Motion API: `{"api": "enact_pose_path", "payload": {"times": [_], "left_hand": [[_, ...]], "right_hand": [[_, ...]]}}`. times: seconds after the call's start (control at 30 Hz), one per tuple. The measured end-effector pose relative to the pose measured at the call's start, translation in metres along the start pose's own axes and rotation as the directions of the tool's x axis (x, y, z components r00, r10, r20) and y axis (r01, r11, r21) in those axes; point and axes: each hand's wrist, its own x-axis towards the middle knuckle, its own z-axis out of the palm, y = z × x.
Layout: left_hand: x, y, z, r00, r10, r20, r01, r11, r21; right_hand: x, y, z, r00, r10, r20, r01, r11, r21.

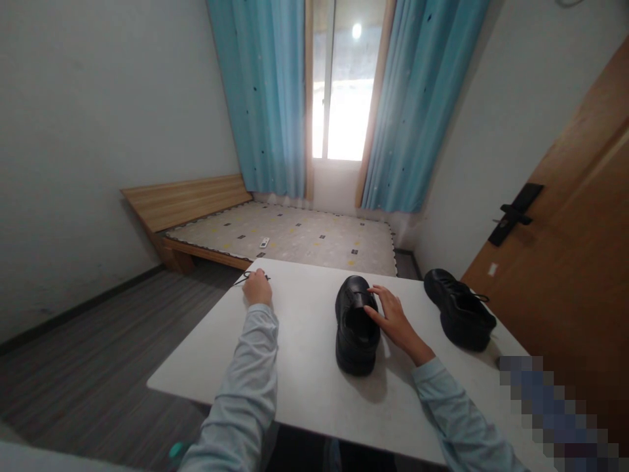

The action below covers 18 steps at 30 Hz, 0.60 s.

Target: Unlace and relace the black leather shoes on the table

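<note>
A black lace-up shoe (354,357) stands upright on the white table (304,393), its toe pointing away from me. No lace shows threaded across its front. My right hand (396,321) is at the shoe's right side, with thumb and fingertips against the tongue and upper edge by the opening. Over at the table's far left corner, my left hand (257,288) is closed around a black shoelace (240,282), whose ends stick out on both sides of the fist. A second black shoe (459,311), with a lace in it, sits on the right of the table.
Beyond the table is a bed with a patterned mattress (314,229) and a wooden headboard (196,200); a small white remote (264,242) lies on it. A wooden door (574,249) with a black handle borders the table's right side. Blue curtains (275,98) flank the window.
</note>
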Motion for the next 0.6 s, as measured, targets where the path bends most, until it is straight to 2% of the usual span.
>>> {"api": "enact_pose_path", "payload": {"times": [0.23, 0.33, 0.4, 0.5, 0.6], "left_hand": [[0.0, 0.012, -0.01, 0.997, 0.082, -0.001, -0.082, 0.996, -0.017], [-0.001, 0.028, -0.018, 0.974, 0.224, 0.041, -0.218, 0.97, -0.111], [-0.006, 0.044, -0.022, 0.925, 0.373, 0.077, -0.352, 0.914, -0.203], [-0.026, 0.073, -0.028, 0.823, 0.562, 0.083, -0.506, 0.792, -0.341], [-0.057, 0.104, -0.04, 0.676, 0.733, 0.076, -0.62, 0.621, -0.48]], "right_hand": [[-0.001, 0.0, -0.002, 1.0, 0.01, 0.024, -0.01, 1.0, 0.005], [-0.001, -0.001, -0.004, 0.999, 0.014, 0.031, -0.014, 1.0, 0.015], [-0.001, -0.001, -0.006, 0.999, 0.012, 0.032, -0.013, 1.0, 0.022], [-0.001, -0.003, -0.008, 1.0, 0.006, 0.027, -0.007, 0.999, 0.032], [-0.001, -0.004, -0.01, 1.0, 0.008, 0.026, -0.009, 0.999, 0.039]]}}
